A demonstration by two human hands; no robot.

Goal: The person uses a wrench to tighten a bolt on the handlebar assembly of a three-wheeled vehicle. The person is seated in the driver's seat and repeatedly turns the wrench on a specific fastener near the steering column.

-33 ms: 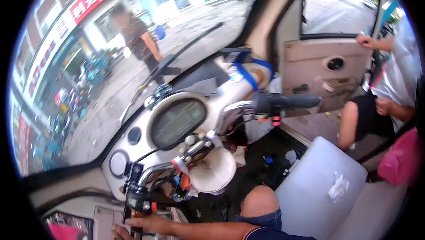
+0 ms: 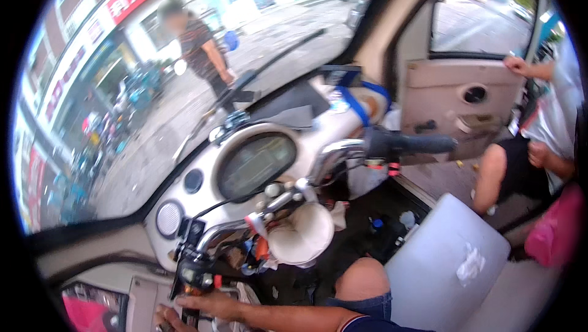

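My left hand [image 2: 211, 305] is closed around the left handlebar grip [image 2: 191, 317], its thumb lying over the grip and its fingers on the far side. Just above the thumb sits a black switch block [image 2: 195, 274] with a red button. My bare forearm and dark blue sleeve come in from the lower edge, beside a bare knee [image 2: 362, 280]. I see nothing of my right hand. The right handlebar grip [image 2: 422, 143] has no hand on it. Between the grips is a dashboard with an oval display [image 2: 257, 167]. A cream, rounded piece [image 2: 303, 234] sits under the handlebar.
At the right, another person's hand [image 2: 517, 66] rests on an open door [image 2: 453, 102]. A pale grey box-shaped seat part [image 2: 444, 249] and a pink item [image 2: 551, 228] are nearer. Beyond the windshield, a person [image 2: 199, 50] stands in the street near parked two-wheelers [image 2: 138, 90].
My view has shifted slightly, so the dashboard, handlebar and door appear a little further right. My left hand stays on the grip.
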